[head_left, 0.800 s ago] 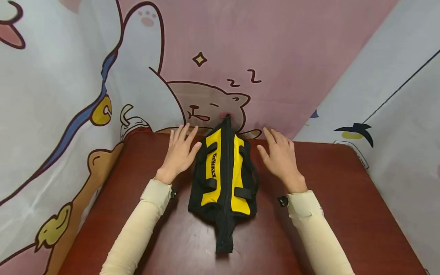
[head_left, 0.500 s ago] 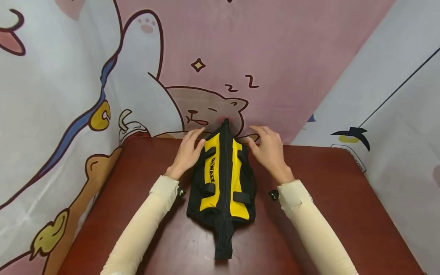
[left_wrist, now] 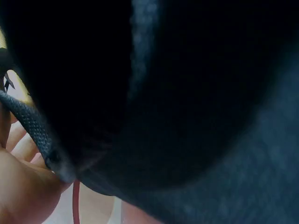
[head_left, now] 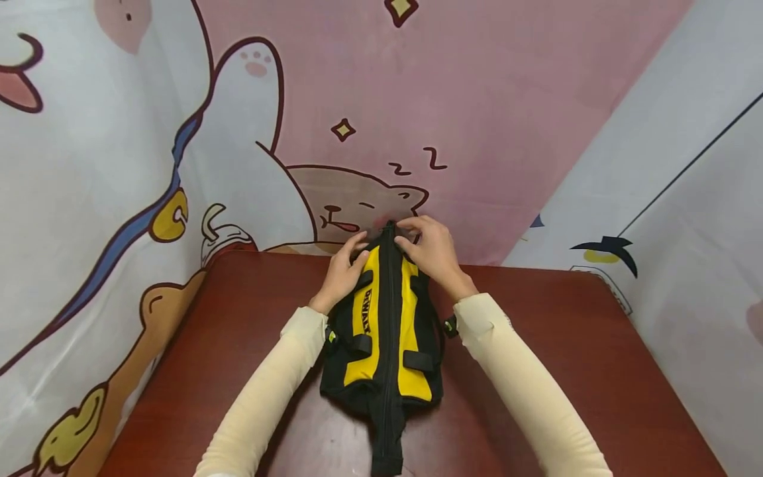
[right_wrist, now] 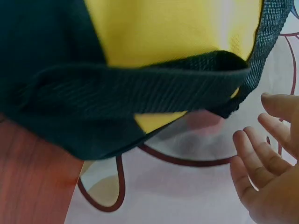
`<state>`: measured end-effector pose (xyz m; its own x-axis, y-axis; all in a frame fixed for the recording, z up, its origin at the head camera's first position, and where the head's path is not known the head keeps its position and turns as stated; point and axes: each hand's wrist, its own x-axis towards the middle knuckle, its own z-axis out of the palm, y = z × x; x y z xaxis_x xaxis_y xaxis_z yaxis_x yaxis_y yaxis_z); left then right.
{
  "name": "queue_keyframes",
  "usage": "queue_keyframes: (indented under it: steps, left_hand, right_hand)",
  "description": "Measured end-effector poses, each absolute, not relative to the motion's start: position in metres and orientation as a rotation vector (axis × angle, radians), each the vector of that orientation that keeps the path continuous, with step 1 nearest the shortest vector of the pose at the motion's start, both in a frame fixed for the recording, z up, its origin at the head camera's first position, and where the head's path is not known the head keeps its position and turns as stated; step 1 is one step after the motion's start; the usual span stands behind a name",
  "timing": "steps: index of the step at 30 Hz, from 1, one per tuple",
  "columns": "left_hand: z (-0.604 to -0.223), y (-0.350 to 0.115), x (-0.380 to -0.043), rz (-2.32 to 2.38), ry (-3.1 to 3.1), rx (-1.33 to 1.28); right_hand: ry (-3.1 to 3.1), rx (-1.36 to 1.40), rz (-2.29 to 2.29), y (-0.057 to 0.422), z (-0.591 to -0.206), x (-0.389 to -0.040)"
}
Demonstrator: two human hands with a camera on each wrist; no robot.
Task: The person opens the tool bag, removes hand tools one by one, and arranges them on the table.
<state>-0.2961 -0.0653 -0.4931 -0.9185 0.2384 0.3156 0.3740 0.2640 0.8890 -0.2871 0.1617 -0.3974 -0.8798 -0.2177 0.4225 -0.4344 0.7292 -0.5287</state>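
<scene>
Bag (head_left: 390,331) blocked middle between left sleeve (head_left: 268,384) and right sleeve (head_left: 530,384) | wall (head_left: 507,119) closed far edge | table (head_left: 572,331) gave room outside both

Enclosed corner, room type unclear, cartoon-printed cloth walls (head_left: 507,119), reddish-brown table (head_left: 584,338)

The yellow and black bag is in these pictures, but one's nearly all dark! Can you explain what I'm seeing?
There's no robot, just a person's bare left hand and right hand. The widest picture comes from a camera on their head, looking down. Two wrist cameras took the others. The left wrist one looks dark, probably because black fabric is very close. On the reddish table lies a yellow and black DeWALT tool bag with a long zipper. The left hand is beside its far end; the right hand is near its far tip. Neither hand clearly holds anything.
</scene>
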Motion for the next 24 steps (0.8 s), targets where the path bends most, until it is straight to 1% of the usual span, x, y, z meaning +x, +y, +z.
queue_keyframes:
  steps: [5, 10, 18, 24]
  left_hand:
    - [-0.488, -0.062, -0.299, -1.806, -2.348, -0.538]
    - [-0.488, -0.057, -0.301, -1.792, -2.309, -0.535]
    - [-0.490, -0.055, -0.301, -1.755, -2.280, -0.498]
    - [-0.493, -0.059, -0.302, -1.770, -2.279, -0.479]
  right_hand:
    - [-2.686, 0.493, 0.901, 0.147, -0.390, -0.304]
    - [-2.773, 0.416, 0.837, 0.135, -0.388, -0.314]
    - [-2.808, 0.272, 0.832, 0.123, -0.391, -0.316]
    - [-2.771, 0.266, 0.869, 0.119, -0.397, -0.316]
